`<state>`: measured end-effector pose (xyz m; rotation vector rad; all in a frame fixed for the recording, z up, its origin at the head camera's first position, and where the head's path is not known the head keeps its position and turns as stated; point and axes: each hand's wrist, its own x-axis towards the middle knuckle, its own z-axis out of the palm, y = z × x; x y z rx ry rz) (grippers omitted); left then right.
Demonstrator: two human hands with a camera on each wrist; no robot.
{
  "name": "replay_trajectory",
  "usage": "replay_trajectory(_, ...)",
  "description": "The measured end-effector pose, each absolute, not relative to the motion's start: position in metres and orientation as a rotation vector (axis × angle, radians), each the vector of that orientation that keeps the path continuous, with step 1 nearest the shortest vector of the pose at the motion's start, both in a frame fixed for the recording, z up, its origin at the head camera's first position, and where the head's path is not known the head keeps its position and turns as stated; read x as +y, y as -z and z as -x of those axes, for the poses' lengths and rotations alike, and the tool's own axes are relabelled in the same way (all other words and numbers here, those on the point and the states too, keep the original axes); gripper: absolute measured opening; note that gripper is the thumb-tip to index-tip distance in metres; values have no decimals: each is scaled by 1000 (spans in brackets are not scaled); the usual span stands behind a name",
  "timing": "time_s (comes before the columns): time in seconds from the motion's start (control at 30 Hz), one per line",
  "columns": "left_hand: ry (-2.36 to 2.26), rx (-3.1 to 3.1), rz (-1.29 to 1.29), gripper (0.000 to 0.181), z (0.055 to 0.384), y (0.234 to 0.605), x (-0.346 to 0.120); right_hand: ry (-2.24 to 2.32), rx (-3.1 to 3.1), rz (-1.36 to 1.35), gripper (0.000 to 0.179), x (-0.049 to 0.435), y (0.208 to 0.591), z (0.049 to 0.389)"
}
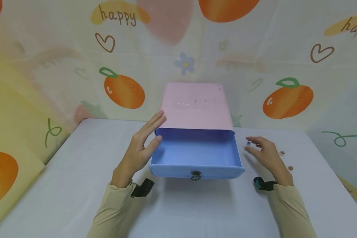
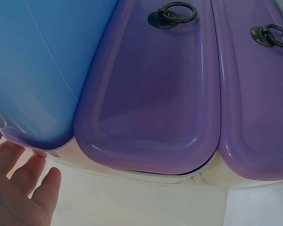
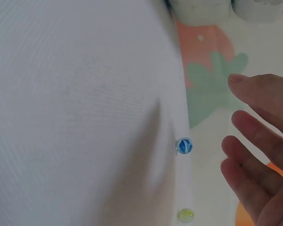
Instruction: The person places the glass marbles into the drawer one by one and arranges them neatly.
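A small drawer cabinet with a pink top [image 1: 196, 105] stands on the table, its top blue drawer [image 1: 196, 152] pulled out and showing a bare inside. My left hand [image 1: 138, 150] rests against the cabinet's left side, fingers extended; the left wrist view shows its fingers [image 2: 28, 176] at the pink edge. Right of the drawer, my right hand [image 1: 264, 153] hovers with fingers and thumb spread, holding nothing. A blue-and-white glass marble [image 3: 184, 145] lies on the table near its fingertips, apart from them. Closer to the wrist lies a yellow-green marble [image 3: 186, 215].
Two small brownish round pieces [image 1: 282, 153] lie on the table right of my right hand. Below the blue drawer are closed purple drawers [image 2: 151, 94] with metal ring pulls [image 2: 179, 12]. A fruit-printed cloth [image 1: 241, 66] hangs behind the white table [image 1: 196, 211].
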<state>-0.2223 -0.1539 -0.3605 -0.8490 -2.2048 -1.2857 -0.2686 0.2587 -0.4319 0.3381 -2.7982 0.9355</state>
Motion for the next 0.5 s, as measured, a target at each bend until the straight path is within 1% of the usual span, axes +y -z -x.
replay_trajectory(0.5,1296,-2193,858,53,223,361,-154,-971,-2995,-225,54,261,440,272)
